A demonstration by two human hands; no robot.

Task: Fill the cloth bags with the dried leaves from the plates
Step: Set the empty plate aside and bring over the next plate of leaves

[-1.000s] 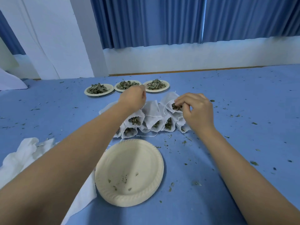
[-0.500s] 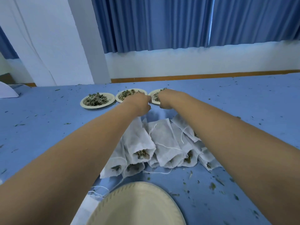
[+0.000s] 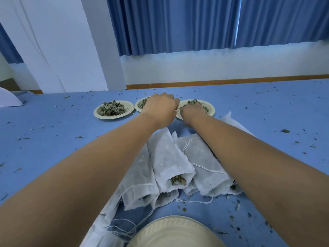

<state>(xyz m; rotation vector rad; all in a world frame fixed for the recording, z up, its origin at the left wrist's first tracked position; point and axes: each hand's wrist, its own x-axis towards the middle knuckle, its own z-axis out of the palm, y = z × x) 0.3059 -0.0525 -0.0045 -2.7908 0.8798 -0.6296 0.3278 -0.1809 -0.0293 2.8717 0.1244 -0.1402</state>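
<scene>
Near plate: a pale round paper plate (image 3: 170, 232) is lying just in front of the cloth bags (image 3: 169, 161). Only its far, ridged part is showing above the frame's lower edge.
Cloth bags: white pouches of thin, slightly fuzzy fabric are lying heaped on the blue table (image 3: 53, 139), mouths facing the viewer. Several mouths are showing dried leaves (image 3: 178, 180) inside.
Drawstrings: thin white cords (image 3: 121, 229) are trailing over and in front of the bags.
Forearms: both are reaching across the bags, hiding the heap's flanks.
Left hand (image 3: 160, 109): it is hovering beyond the bags over the middle plate (image 3: 139, 106), knuckles up and fingers curling downward. Whether they are gripping anything cannot be told.
Right hand (image 3: 191, 112): it is pressing into the leaves on the right plate (image 3: 211, 109), beyond the bags. Its fingertips are buried, so the grip cannot be told.
Leaf plates: three pale paper plates are standing in a row beyond the bags. The left plate (image 3: 128, 106) is carrying a full mound of crumpled grey-green leaves. The other two are sitting partly hidden under the hands.
Debris: leaf crumbs (image 3: 285, 130) are lying scattered around the bags.
Background: far beyond the bags, a white wall (image 3: 213, 66) is rising under pleated blue curtains (image 3: 178, 24).
</scene>
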